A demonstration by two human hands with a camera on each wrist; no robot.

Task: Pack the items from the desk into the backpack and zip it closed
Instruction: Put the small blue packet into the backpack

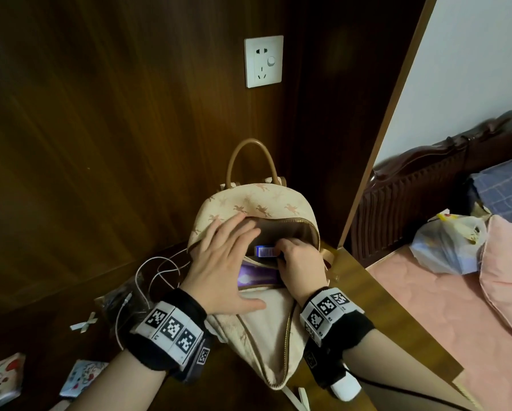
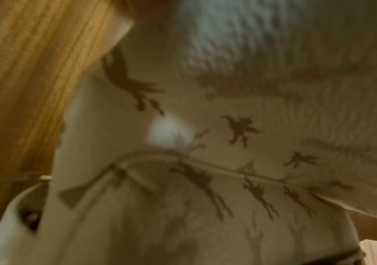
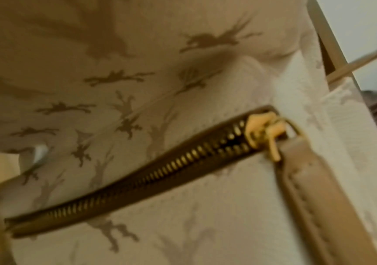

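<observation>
A cream backpack stands unzipped. The left hand lies flat, fingers released, on its opening; the right hand grasps a small blue box inside.

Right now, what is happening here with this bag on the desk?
A person is packing a backpack that lies open on the desk. The left hand rests flat over the opening and holds it wide. The right hand pushes a small blue box inside; a purple item is already in. The zipper is still undone. A white cable and two small packets still wait on the desk.
</observation>
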